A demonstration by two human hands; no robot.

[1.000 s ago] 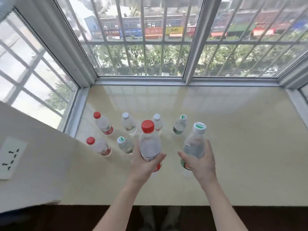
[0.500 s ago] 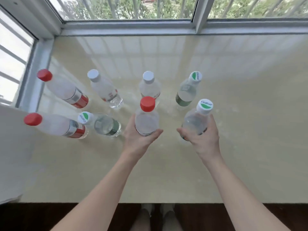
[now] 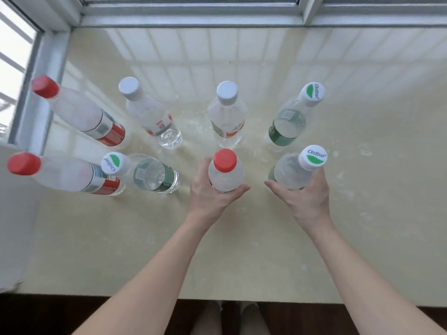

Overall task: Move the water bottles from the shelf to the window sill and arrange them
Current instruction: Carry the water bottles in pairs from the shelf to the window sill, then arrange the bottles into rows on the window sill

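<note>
Several water bottles stand upright in two rows on the beige window sill [image 3: 362, 213]. My left hand [image 3: 208, 194] grips a red-capped bottle [image 3: 225, 170] in the near row. My right hand [image 3: 304, 199] grips a green-and-white-capped bottle [image 3: 295, 170] just to its right. Behind them stand a white-capped bottle [image 3: 227, 114] and a green-labelled bottle [image 3: 290, 117]. Further left are another white-capped bottle [image 3: 150, 114], a green-labelled bottle [image 3: 145, 172] and two red-capped bottles [image 3: 79, 112] [image 3: 63, 172].
The window frame [image 3: 193, 18] runs along the back of the sill and a side frame [image 3: 41, 97] closes the left end. A white wall edge [image 3: 14, 226] juts in at the near left. The sill's front edge drops to a dark floor [image 3: 48, 315].
My head has moved closer and tilted down, so the window view is gone. Both hands have lowered their bottles beside the others in the near row.
</note>
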